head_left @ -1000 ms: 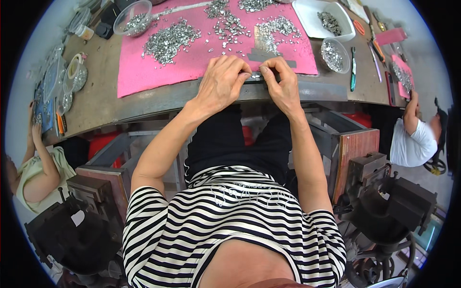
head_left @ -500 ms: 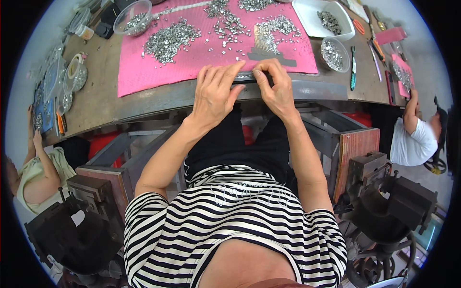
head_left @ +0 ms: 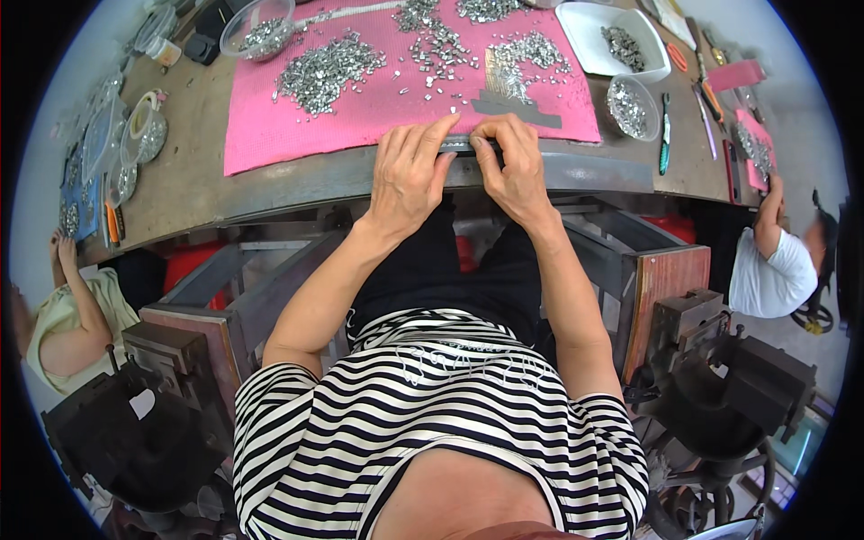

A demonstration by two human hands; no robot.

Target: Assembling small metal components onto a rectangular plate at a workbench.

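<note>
At the front edge of the pink mat (head_left: pixel 270 142), my left hand (head_left: pixel 407 175) and my right hand (head_left: pixel 515 171) close on a narrow dark strip (head_left: pixel 460 144) between them. A row of small shiny bits shows along the strip; its ends are hidden under my fingers. My right thumb and forefinger pinch its right part, while my left thumb and fingers grip the left part. Just beyond my right hand lie flat grey strips (head_left: pixel 517 109). Past them, small silvery metal pieces (head_left: pixel 328 74) lie heaped and scattered on the mat.
Clear round tubs (head_left: pixel 633 108) and a white tray (head_left: pixel 589 52) hold metal pieces. A green toothbrush (head_left: pixel 665 135), a purple stick (head_left: pixel 706 124) and orange-handled tools lie right. A metal edge (head_left: pixel 594 171) borders the table. One person works at each side.
The strip looks tilted differently between my fingers, with less of its dark front face showing. My hands stay at the mat's edge. The left co-worker's hands have come closer together.
</note>
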